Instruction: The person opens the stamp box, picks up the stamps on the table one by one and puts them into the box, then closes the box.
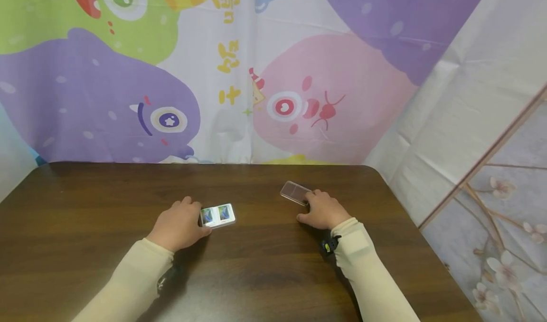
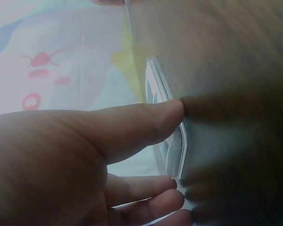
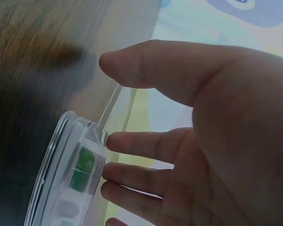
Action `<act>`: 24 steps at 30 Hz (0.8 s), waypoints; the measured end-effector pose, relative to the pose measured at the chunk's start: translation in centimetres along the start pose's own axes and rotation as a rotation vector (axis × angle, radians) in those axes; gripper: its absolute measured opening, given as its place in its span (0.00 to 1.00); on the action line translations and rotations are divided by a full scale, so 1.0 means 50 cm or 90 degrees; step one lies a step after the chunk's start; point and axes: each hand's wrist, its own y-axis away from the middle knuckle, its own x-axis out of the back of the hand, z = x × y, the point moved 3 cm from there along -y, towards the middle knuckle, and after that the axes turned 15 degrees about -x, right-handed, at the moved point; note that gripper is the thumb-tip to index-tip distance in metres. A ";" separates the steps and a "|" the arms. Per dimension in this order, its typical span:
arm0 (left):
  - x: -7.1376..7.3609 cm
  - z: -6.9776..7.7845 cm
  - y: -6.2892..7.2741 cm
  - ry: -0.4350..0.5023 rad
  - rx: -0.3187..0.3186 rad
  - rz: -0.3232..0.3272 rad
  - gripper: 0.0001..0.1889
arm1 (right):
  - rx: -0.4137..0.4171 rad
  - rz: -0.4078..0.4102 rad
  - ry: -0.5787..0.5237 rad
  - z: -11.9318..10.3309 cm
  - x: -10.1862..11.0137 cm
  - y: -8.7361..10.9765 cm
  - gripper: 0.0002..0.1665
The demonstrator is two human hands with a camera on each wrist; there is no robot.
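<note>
My left hand holds a small flat white rectangular case with two blue-green pictures on its top, close to the tabletop. Its thumb lies along one edge in the left wrist view, and the fingertips meet the end of the case. Farther right, a clear flat plastic case with rounded corners lies on the table. The fingertips of my right hand touch its near end, with the thumb spread away from it. In the right wrist view green patches show through the clear case.
Both things are on a dark brown wooden table. A cartoon-printed cloth hangs along the table's back edge. On the right stands a panel with a flower print. A black band is on the right wrist.
</note>
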 end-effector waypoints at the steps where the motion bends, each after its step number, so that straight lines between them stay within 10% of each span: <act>1: 0.000 -0.001 0.000 0.000 0.000 -0.001 0.25 | -0.001 -0.002 0.000 0.000 0.000 -0.001 0.34; 24: 0.000 0.038 -0.002 -0.035 -0.086 -0.029 0.27 | 0.013 -0.002 -0.005 -0.013 -0.004 0.005 0.33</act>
